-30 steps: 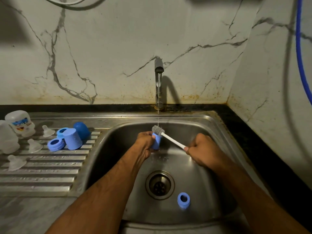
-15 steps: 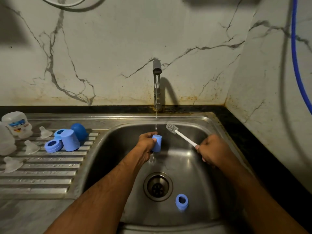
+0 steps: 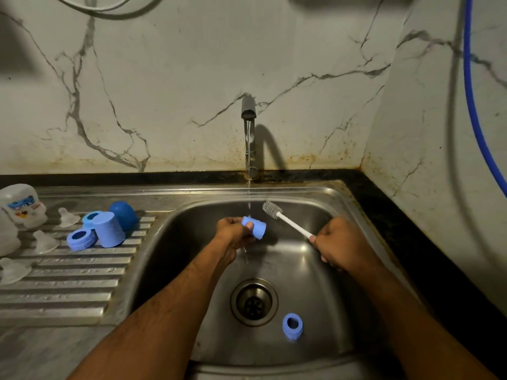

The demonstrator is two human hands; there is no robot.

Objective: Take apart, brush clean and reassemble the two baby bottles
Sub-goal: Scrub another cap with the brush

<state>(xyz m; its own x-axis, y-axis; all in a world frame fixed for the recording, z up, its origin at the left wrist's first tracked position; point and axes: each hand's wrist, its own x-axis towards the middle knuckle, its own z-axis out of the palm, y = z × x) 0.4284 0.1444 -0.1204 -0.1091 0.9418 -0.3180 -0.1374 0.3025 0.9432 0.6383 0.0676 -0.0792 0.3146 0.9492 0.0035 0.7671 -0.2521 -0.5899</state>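
Left hand (image 3: 233,233): fingers curled round a light blue bottle cap (image 3: 255,228), held lying on its side over the sink (image 3: 343,209), under the thin stream of water from the tap (image 3: 249,133)
Right hand (image 3: 338,244): closed round the white handle of the bottle brush (image 3: 285,219), whose grey bristle head points up and to the left, just beside the cap but apart from it
Sink floor: a blue screw ring (image 3: 292,325) lies near the drain (image 3: 254,302), to its right
Drainboard (image 3: 68,283), left of the basin: a second blue cap (image 3: 108,229) beside a blue ring (image 3: 81,239), with another ring (image 3: 90,216) and a dark blue rounded part (image 3: 123,215) behind them
Bottle bodies: one translucent bottle with a printed label (image 3: 23,205) at the far left; a second clear body (image 3: 6,237) partly cut by the frame edge
Teats: clear silicone teats at (image 3: 68,217), (image 3: 45,241) and (image 3: 13,268) on the ribs
Background: veined marble wall (image 3: 164,78); blue hose (image 3: 474,91) at right
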